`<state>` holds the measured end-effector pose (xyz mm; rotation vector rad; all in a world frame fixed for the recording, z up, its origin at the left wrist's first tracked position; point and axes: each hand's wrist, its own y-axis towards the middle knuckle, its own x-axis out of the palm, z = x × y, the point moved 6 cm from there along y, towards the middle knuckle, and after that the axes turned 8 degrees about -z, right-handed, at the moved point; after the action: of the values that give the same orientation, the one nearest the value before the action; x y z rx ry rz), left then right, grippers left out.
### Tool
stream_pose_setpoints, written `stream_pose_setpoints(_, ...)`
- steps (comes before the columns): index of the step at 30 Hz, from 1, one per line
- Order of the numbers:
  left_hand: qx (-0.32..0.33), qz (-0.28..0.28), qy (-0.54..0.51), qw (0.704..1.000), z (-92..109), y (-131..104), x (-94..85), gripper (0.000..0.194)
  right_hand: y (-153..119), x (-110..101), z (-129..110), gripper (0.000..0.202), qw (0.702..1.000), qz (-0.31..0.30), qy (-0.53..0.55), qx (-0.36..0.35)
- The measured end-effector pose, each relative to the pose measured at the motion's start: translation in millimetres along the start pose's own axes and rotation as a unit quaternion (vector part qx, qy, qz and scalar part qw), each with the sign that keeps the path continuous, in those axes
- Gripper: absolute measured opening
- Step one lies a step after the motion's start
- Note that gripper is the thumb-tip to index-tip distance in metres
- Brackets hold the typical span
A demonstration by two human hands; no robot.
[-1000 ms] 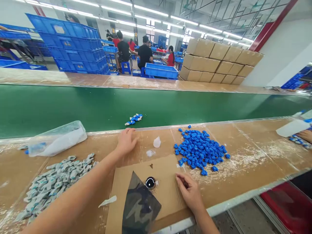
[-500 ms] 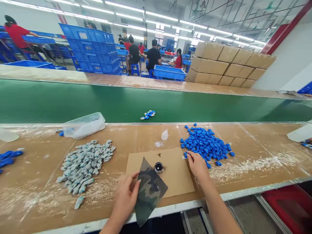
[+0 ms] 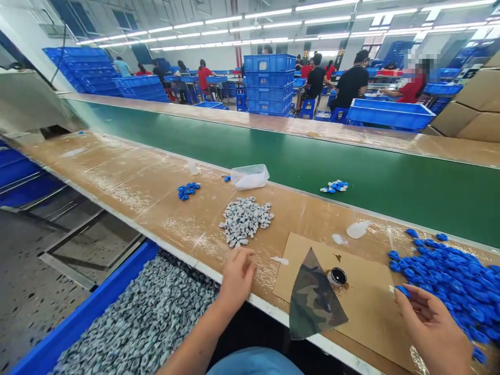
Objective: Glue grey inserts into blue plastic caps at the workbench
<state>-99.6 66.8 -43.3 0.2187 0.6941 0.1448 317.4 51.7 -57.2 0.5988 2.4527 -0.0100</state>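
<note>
My right hand [image 3: 433,325] pinches a small blue piece [image 3: 403,290] between thumb and fingertips, beside a heap of like blue pieces [image 3: 449,276]. My left hand [image 3: 237,273] is closed, its curled fingers at the near end of a pile of small grey pieces [image 3: 247,219]; whatever it grips is hidden. Between the hands, a camouflage-patterned sheet [image 3: 316,302] lies on a flat cardboard [image 3: 367,312], one end past the table edge. A small round pot of dark liquid [image 3: 337,276] stands at the sheet's right side, with dark spots around it.
Beyond the table runs a green conveyor belt [image 3: 234,146] with a cluster of blue-and-white pieces [image 3: 335,186]. A clear plastic tub [image 3: 250,178] rests behind the grey pile. Lower left, a blue crate [image 3: 50,338] holds many grey pieces. People sit among stacked blue crates [image 3: 269,86] behind.
The view has swung left. My left hand has let go of the camouflage sheet and moved left to the grey pile. My right hand, with a blue piece, has drawn slightly away from the blue heap.
</note>
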Motion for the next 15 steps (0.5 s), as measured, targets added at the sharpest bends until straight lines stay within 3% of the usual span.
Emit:
stream_pose_setpoints(3,-0.046,0.017,0.039,0.998,-28.1,3.0,-27.2,0.02,-9.1,11.6,-9.7,0.043,0.996,-0.036,0.072,0.027)
stream_pose_setpoints(6,-0.046,-0.017,0.045,0.998,-41.7,5.8,-30.1,0.014,-12.8,22.9,-18.9,0.042,0.993,-0.046,0.106,-0.014)
stream_pose_setpoints(8,-0.042,-0.01,0.029,0.999,-43.1,5.0,-28.8,0.013,-15.5,28.2,-24.8,0.04,0.991,-0.053,0.111,-0.051)
stream_pose_setpoints(11,-0.069,0.004,-0.06,0.996,-40.2,1.6,-21.5,0.022,-22.5,34.1,-38.0,0.035,0.99,-0.067,0.085,-0.093)
stream_pose_setpoints(15,-0.148,-0.081,-0.264,0.949,-24.6,-0.6,13.6,0.034,-30.8,44.1,-66.9,0.028,0.984,-0.088,0.031,-0.153)
